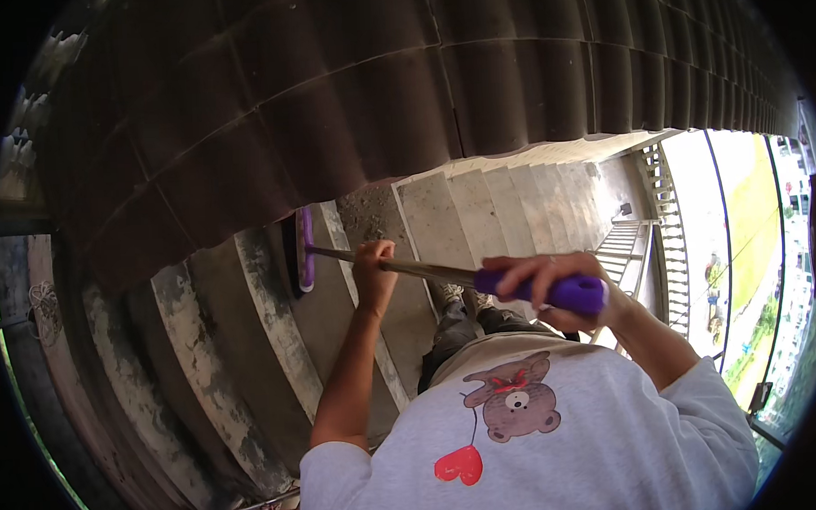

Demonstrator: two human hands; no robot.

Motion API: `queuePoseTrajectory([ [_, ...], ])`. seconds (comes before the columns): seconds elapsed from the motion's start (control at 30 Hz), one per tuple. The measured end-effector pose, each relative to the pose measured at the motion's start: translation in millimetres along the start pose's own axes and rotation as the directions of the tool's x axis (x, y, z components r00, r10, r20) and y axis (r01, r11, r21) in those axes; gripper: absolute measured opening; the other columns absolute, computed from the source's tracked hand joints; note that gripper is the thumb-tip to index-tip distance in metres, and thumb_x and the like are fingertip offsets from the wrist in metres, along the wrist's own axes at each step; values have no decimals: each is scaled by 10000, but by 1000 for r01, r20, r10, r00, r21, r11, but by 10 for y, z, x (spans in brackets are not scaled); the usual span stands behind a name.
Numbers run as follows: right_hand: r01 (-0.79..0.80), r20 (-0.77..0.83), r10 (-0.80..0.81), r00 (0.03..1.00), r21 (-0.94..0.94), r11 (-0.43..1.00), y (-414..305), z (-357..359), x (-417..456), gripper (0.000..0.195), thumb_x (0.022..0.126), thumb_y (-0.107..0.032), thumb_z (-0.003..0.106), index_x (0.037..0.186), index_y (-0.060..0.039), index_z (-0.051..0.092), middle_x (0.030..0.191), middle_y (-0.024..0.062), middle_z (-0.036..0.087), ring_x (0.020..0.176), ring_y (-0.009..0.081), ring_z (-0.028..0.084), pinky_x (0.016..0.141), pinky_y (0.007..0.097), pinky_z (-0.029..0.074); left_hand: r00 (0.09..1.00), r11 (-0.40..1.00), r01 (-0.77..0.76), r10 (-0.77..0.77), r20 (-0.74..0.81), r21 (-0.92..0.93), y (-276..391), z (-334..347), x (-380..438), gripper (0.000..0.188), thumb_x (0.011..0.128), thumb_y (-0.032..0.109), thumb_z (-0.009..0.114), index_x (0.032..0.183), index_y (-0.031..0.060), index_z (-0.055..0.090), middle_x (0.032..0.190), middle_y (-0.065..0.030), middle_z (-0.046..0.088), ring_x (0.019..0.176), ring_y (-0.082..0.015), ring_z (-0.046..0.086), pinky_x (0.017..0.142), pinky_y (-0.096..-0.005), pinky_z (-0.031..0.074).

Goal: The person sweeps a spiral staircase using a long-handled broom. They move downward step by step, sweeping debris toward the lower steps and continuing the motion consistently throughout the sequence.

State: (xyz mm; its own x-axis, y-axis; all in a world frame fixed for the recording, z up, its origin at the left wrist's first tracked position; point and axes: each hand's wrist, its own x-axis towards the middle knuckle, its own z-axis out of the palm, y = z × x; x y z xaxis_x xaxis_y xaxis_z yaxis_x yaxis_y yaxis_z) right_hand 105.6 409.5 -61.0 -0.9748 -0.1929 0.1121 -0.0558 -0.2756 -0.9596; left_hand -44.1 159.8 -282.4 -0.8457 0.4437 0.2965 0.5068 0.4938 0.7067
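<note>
A broom with a purple head [306,258] and dark bristles rests against a concrete step to my left. My left hand [375,266] is wrapped around its metal pole [429,270], partway along. At the other end, my right hand [561,287] grips the purple handle [581,295], with some fingers loosely spread over it. Loose dirt [369,216] lies on the step beyond my left hand. My shoes [453,293] stand on the stairs just below the pole.
Concrete stairs [500,198] run across the view, with stained risers at left. Wavy roof tiles [376,108] hang low in front. A metal railing [627,244] and a balustrade [672,246] border the right side. A coil of cord [44,305] hangs far left.
</note>
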Motion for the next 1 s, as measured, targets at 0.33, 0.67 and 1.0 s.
queuePoseTrajectory([
  [0.33, -39, -136, 23, 990, -114, 993, -845, 65, -490, 56, 709, -21, 677, 729, -68, 654, 1061, 165, 677, 1223, 434, 492, 1034, 559, 364, 994, 985, 35, -52, -98, -172, 1032, 223, 33, 155, 740, -23, 653, 856, 72, 613, 708, -81, 536, 714, -293, 518, 655, -405, 430],
  [0.67, -17, 204, 81, 976, -297, 955, -774, -55, 189, 52, 754, -112, 696, 778, -74, 669, 1022, 153, 687, 1178, 402, 544, 981, 525, 441, 958, 960, 148, -199, -207, -236, 733, 414, -16, 118, 783, -14, 654, 864, 56, 604, 738, -100, 543, 734, -301, 527, 673, -398, 434],
  [1.0, -90, 119, 151, 981, -407, 909, -806, 139, 399, 128, 684, -7, 678, 784, -83, 651, 1033, 114, 687, 1161, 354, 568, 952, 467, 491, 965, 945, 173, -219, -144, -277, 660, 537, -153, 106, 775, -2, 639, 865, 52, 624, 756, -111, 576, 743, -306, 558, 674, -398, 445],
])
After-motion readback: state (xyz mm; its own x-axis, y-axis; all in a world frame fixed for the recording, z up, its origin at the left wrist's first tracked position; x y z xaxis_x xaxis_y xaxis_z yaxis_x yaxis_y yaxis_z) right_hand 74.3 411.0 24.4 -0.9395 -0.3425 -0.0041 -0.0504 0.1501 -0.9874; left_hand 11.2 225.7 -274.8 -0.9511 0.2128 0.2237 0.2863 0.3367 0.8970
